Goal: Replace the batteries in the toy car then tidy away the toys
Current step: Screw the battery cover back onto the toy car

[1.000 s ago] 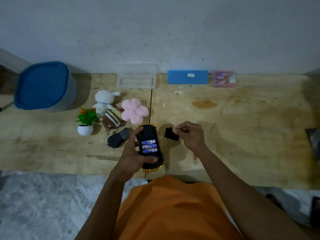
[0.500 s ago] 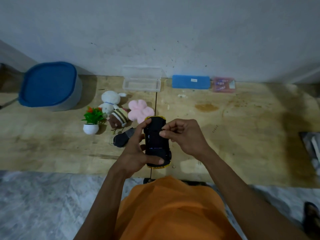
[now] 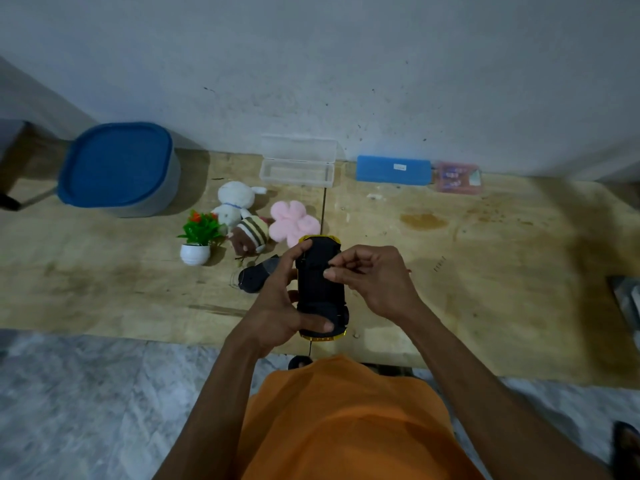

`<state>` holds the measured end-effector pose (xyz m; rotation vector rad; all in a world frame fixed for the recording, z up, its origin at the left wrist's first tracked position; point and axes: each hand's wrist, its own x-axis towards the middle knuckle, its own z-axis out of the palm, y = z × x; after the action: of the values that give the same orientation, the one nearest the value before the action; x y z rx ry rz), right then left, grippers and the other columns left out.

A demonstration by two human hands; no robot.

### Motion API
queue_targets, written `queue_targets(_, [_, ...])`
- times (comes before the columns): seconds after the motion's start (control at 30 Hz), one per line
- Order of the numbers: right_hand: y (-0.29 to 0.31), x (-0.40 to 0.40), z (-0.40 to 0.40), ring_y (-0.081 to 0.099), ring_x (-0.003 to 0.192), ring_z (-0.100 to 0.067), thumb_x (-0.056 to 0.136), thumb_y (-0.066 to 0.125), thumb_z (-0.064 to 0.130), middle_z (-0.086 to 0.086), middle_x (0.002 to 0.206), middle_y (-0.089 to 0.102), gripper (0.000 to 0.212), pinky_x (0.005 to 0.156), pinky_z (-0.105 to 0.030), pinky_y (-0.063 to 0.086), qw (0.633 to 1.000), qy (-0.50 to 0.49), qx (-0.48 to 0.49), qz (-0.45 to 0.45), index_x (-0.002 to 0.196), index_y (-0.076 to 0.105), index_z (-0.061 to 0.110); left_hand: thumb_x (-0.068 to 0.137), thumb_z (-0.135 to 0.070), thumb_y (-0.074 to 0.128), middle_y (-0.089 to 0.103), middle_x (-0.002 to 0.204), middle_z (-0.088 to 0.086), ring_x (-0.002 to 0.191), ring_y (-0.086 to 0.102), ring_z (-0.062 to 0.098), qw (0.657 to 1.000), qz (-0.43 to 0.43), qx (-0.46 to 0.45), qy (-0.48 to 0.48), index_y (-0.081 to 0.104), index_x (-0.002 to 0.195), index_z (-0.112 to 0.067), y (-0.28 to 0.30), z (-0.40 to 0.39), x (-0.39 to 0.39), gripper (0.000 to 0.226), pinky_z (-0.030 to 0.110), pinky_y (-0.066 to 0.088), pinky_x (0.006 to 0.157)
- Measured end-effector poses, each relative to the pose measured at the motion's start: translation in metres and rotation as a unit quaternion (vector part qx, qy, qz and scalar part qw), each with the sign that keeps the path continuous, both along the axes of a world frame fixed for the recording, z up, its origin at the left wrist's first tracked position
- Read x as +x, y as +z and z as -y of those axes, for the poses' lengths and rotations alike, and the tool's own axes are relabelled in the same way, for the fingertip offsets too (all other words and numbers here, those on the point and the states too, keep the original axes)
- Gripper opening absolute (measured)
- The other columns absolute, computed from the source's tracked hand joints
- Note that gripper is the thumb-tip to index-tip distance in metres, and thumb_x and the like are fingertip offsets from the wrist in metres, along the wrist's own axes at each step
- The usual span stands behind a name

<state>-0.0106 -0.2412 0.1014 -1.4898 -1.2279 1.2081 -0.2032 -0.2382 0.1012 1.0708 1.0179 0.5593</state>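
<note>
A black toy car (image 3: 320, 289) with yellow trim is held upside down above the wooden table's front edge. My left hand (image 3: 277, 306) grips its left side, thumb across the rear. My right hand (image 3: 372, 278) has its fingertips pinched on the car's dark underside where the battery cover sits; no batteries show. Behind the car lie a pink plush flower (image 3: 292, 221), a white plush rabbit (image 3: 233, 202), a brown striped plush (image 3: 251, 237) and a small potted plastic plant (image 3: 197, 239). A dark remote-like object (image 3: 254, 277) lies left of the car.
A blue-lidded grey bin (image 3: 119, 169) stands at the back left. By the wall sit an open clear plastic case (image 3: 298, 168), a blue case (image 3: 393, 169) and a pink battery pack (image 3: 457, 176). A wooden table (image 3: 485, 271) extends right; a dark object (image 3: 627, 303) lies at its right edge.
My right hand brought the black cover from the table onto the car's underside, hiding the batteries. The fingers now pinch at the cover. My left hand keeps its grip.
</note>
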Motion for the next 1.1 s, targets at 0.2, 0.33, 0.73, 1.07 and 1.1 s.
queue_targets(0.2, [-0.003,-0.001,0.002,0.056,0.074,-0.002,0.077,0.084,0.025,0.005,0.082,0.069,0.020,0.069,-0.012,0.042,0.977,0.035,0.075,0.195,0.094,0.078,0.016,0.050,0.010,0.093,0.048,0.142,-0.008,0.131,0.049,0.028,1.000,-0.005,-0.001,-0.001,0.041,0.142,-0.050,0.001,0.000,0.002,0.121,0.045,0.061,0.086])
queue_targets(0.33, [-0.012,0.000,0.006,0.051,0.088,-0.015,0.084,0.077,0.029,0.000,0.088,0.060,0.023,0.071,-0.021,0.034,0.945,0.054,0.120,0.299,0.102,0.076,0.015,0.052,0.012,0.092,0.049,0.143,-0.005,0.130,0.050,0.027,1.000,0.002,-0.006,0.000,0.043,0.141,-0.049,0.003,-0.001,0.005,0.119,0.044,0.061,0.087])
queue_targets(0.73, [-0.013,-0.006,0.025,0.056,0.086,-0.025,0.096,0.053,0.037,-0.003,0.091,0.061,0.031,0.062,-0.037,0.045,0.822,0.044,0.214,0.526,0.108,0.073,0.016,0.054,0.024,0.085,0.054,0.136,0.002,0.113,0.063,0.020,1.000,-0.002,-0.004,0.009,0.045,0.143,-0.040,0.004,-0.007,0.012,0.117,0.036,0.061,0.077])
queue_targets(1.07, [-0.011,0.013,0.032,0.052,0.094,-0.023,0.097,0.043,0.041,0.000,0.098,0.056,0.039,0.069,-0.041,0.047,0.848,0.022,0.087,0.523,0.120,0.069,0.022,0.054,0.023,0.084,0.052,0.134,-0.004,0.111,0.059,0.020,1.000,-0.018,-0.006,-0.022,0.046,0.140,-0.041,0.001,-0.017,0.045,0.113,0.034,0.062,0.073])
queue_targets(1.1, [-0.012,0.017,0.031,0.051,0.094,-0.023,0.096,0.040,0.043,0.000,0.098,0.056,0.043,0.070,-0.041,0.048,0.858,0.033,0.074,0.508,0.120,0.069,0.022,0.055,0.025,0.083,0.051,0.133,-0.003,0.108,0.061,0.019,0.999,-0.024,-0.012,-0.030,0.045,0.140,-0.040,0.000,-0.018,0.049,0.113,0.032,0.061,0.070])
